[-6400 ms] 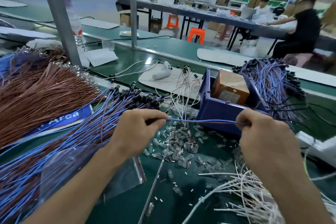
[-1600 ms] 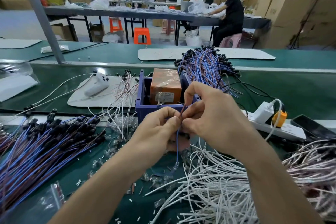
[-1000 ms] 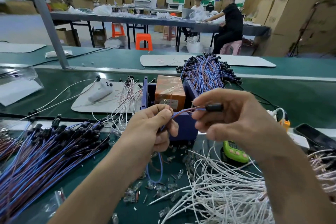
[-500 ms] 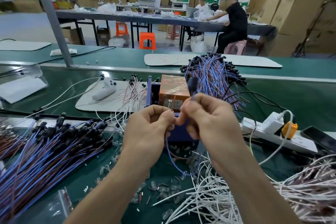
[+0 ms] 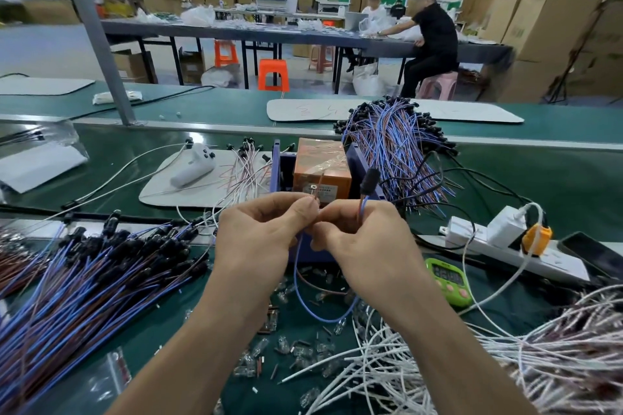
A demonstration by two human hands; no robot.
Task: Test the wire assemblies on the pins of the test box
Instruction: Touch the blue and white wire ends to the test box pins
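Note:
Both my hands hold one blue-and-brown wire assembly (image 5: 305,300) in front of the orange test box (image 5: 322,167), which sits in a blue bin (image 5: 279,172). My left hand (image 5: 259,239) pinches the wire's bare end just below the metal pins (image 5: 313,189) on the box's front. My right hand (image 5: 364,242) grips the wire farther along, and the black connector (image 5: 369,180) stands up above its fingers. The wire hangs in a loop below both hands.
A pile of blue and brown assemblies (image 5: 84,283) lies at the left, and another heap (image 5: 394,145) behind the bin. White wires (image 5: 438,364) cover the right front. A power strip (image 5: 499,242), green timer (image 5: 446,278), phone (image 5: 593,253) and small clear parts (image 5: 290,347) lie nearby.
My hands have come together at the box front. The left hand has brought the wire end up near the pins, and the black connector now stands above my right hand.

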